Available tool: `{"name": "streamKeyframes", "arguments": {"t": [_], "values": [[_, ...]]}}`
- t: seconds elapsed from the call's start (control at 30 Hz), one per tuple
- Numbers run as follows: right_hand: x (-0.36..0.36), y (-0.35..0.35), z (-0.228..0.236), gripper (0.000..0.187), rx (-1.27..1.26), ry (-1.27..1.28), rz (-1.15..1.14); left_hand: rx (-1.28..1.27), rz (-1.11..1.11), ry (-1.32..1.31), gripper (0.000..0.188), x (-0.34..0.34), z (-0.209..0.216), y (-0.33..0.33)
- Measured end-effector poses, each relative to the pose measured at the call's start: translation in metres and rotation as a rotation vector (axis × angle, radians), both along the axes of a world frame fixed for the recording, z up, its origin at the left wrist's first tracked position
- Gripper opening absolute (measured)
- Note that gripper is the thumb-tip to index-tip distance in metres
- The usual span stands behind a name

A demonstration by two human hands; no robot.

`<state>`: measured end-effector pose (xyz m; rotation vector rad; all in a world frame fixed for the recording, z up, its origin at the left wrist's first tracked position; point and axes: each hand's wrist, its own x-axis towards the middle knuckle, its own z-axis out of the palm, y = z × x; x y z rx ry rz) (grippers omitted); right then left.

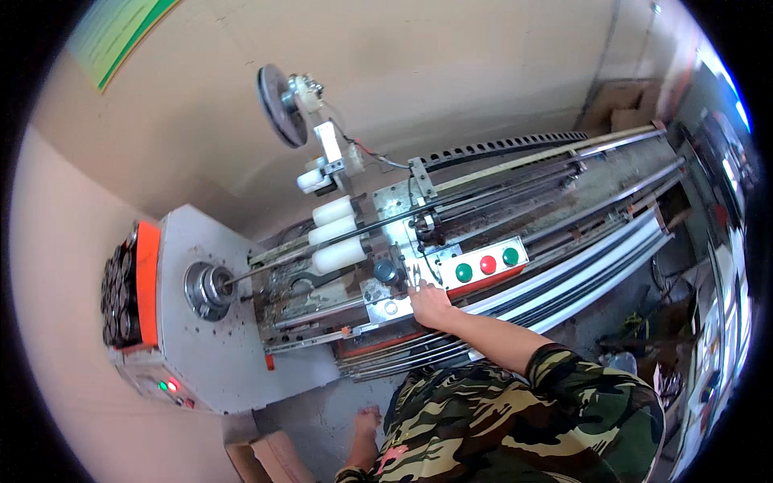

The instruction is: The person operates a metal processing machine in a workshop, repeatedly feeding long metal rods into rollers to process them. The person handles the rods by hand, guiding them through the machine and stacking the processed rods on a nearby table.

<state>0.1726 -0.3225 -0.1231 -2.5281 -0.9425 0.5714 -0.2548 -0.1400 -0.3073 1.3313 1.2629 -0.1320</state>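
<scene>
My right hand (431, 306) reaches over the machine's carriage, fingers bent at the metal plate beside the button panel. A slim, two-pronged metal piece (414, 274) shows at the fingertips. Whether it is a loose tool or part of the carriage I cannot make out. Next to it on the plate sits a dark round knob (385, 270). The button panel (487, 264), with two green buttons and a red one, lies just right of the hand. My left hand (368, 419) hangs low by my body with its fingers curled, and nothing shows in it.
A chuck (211, 290) on the grey machine housing (209, 354) grips a long rod (282, 258). White rollers (336, 232) stand beside the carriage. Behind them, a grey wheel (282, 106) rises on an arm. Long bars (564, 282) lie along the front, and a cardboard box (278, 460) is below.
</scene>
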Motion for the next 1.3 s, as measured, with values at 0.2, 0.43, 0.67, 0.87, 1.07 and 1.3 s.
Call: {"name": "streamKeyframes", "arguments": {"t": [0.2, 0.43, 0.67, 0.87, 1.07, 1.3], "values": [[0.038, -0.009, -0.042, 0.034, 0.038, 0.092, -0.299, 0.084, -0.29, 0.246, 0.019, -0.011, -0.012, 0.004], [0.068, -0.071, -0.025, 0.067, 0.168, 0.358, -0.621, 0.253, -0.443, 0.355, 0.021, 0.042, 0.007, 0.016], [0.02, -0.167, 0.002, 0.034, 0.432, 0.142, -0.713, 0.362, -0.632, 0.447, 0.023, 0.088, 0.007, 0.021], [0.003, -0.236, -0.003, 0.026, 0.468, -0.081, -1.053, 0.449, -0.737, 0.538, 0.025, 0.105, 0.008, 0.013], [-0.03, -0.262, 0.023, 0.03, 0.251, -0.027, -0.938, 0.535, -0.765, 0.593, 0.026, 0.106, 0.031, 0.004], [-0.043, -0.277, 0.026, 0.03, 0.265, -0.154, -0.913, 0.663, -0.708, 0.649, 0.029, 0.091, 0.053, 0.008]]}}
